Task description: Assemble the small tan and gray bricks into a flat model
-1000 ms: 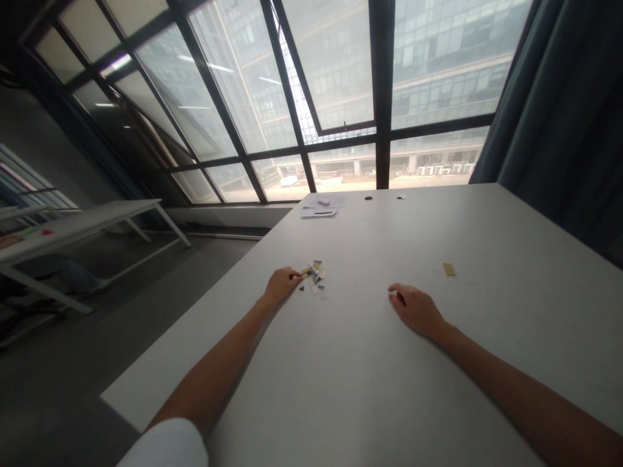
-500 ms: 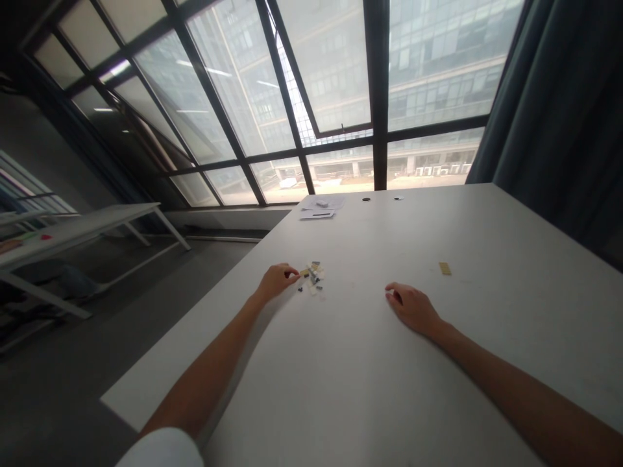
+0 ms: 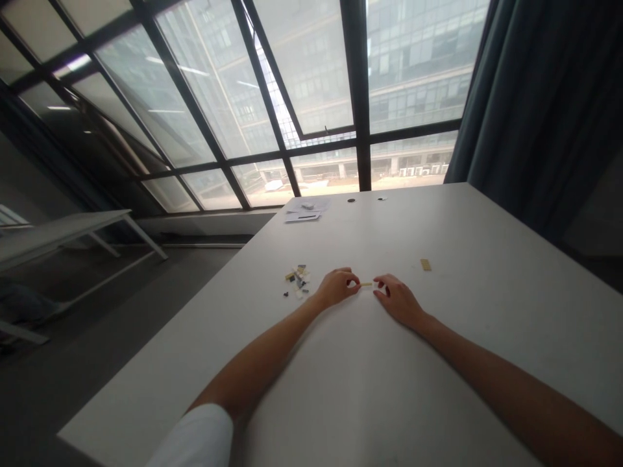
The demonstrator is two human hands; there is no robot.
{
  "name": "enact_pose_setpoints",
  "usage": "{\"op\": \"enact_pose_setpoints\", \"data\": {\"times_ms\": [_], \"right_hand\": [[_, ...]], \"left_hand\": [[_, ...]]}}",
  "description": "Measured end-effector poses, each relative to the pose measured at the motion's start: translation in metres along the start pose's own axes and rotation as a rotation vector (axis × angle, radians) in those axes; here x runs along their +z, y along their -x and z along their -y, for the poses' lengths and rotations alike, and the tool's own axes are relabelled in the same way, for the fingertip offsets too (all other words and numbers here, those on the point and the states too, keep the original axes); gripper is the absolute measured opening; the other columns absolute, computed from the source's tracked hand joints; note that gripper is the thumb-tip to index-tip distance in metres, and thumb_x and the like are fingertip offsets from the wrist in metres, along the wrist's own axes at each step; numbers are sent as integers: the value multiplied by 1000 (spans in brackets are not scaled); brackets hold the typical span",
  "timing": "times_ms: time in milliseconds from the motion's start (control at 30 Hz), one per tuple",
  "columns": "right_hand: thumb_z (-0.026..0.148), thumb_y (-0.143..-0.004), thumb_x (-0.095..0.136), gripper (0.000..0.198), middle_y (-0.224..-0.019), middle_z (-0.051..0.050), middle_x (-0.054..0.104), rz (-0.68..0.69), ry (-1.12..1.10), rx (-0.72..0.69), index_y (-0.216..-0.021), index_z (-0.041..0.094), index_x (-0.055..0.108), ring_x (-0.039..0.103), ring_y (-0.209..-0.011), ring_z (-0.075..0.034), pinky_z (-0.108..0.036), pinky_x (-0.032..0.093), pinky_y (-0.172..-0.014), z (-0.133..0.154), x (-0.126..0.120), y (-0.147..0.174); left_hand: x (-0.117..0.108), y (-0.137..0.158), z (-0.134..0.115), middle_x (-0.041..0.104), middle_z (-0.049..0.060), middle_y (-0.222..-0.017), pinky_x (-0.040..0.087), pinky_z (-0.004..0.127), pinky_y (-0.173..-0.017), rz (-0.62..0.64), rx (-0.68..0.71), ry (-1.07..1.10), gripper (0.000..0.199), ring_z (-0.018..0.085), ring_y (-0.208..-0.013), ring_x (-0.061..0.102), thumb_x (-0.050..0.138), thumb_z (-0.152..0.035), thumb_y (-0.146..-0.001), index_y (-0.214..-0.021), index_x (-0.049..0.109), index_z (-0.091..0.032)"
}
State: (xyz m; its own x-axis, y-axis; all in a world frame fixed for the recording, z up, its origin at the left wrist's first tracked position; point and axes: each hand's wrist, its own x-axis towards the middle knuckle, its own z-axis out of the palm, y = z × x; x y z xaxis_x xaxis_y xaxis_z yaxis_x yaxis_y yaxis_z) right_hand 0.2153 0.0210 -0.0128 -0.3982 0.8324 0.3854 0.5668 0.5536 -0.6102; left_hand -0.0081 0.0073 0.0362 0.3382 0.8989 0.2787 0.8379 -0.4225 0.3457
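Note:
My left hand point(image 3: 339, 287) pinches one end of a thin yellow building-block piece point(image 3: 366, 284) just above the white table point(image 3: 331, 363). Close to the piece's other end is my right hand point(image 3: 398, 299), thumb and fingers curved and apart with a gap between them; I see nothing in its grasp. To the left of my left hand lies a small pile of building-block pieces point(image 3: 298, 283) in grey, cream, yellow and black. A flat tan block plate point(image 3: 426, 264) rests by itself farther right, beyond my right hand.
Papers point(image 3: 305, 211) with a small pale item on them lie at the table's far left corner. Two small round fittings, one dark point(image 3: 351, 200), sit near the far edge. Another white table point(image 3: 73, 237) stands at left; a dark curtain point(image 3: 525, 123) hangs at right.
My left hand has moved right from the pile with the yellow piece in its fingers. My right hand has shifted slightly, and the two hands are now close together. The view has turned slightly right.

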Motion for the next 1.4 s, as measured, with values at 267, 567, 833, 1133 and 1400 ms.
{"op": "enact_pose_setpoints", "data": {"times_ms": [267, 567, 833, 1133, 1400], "right_hand": [[26, -92, 61, 14, -104, -5, 67, -35, 126, -70, -104, 21, 67, 63, -93, -19, -29, 46, -80, -3, -16, 2], [23, -93, 59, 10, -95, -2, 67, -2, 93, -61, -91, 22, 69, 60, -79, -15, -27, 43, -74, -9, -17, 4], [23, -93, 59, 11, -92, -3, 67, -56, 76, -60, -89, 21, 69, 58, -74, -15, -26, 42, -71, -11, -15, 3], [23, -91, 60, 12, -91, -3, 67, -50, 32, -36, -88, 21, 71, 57, -72, -14, -27, 43, -70, -11, -16, 2], [24, -90, 60, 12, -92, -4, 68, -36, 30, -24, -88, 21, 71, 57, -71, -15, -27, 43, -69, -10, -17, 1]], "left_hand": [[31, -4, -11, 63, -1, -78, 42, 23, -67, -44, 63, 7, 14, 11, -69, 56, 65, -32, -88, -89, 78, -25], [36, -2, -5, 61, 0, -78, 43, 23, -70, -74, 68, 70, 12, 12, -71, 56, 66, -30, -87, -88, 76, -24], [35, 2, -8, 60, -1, -79, 44, 23, -71, -104, 37, 126, 12, 12, -73, 56, 67, -25, -84, -92, 76, -25], [37, 0, -6, 61, 0, -81, 44, 24, -71, -129, -3, 131, 12, 13, -74, 56, 66, -26, -85, -93, 75, -23], [36, 0, -6, 60, 0, -80, 43, 24, -70, -129, 5, 142, 12, 12, -72, 55, 66, -26, -86, -92, 75, -23]]}}
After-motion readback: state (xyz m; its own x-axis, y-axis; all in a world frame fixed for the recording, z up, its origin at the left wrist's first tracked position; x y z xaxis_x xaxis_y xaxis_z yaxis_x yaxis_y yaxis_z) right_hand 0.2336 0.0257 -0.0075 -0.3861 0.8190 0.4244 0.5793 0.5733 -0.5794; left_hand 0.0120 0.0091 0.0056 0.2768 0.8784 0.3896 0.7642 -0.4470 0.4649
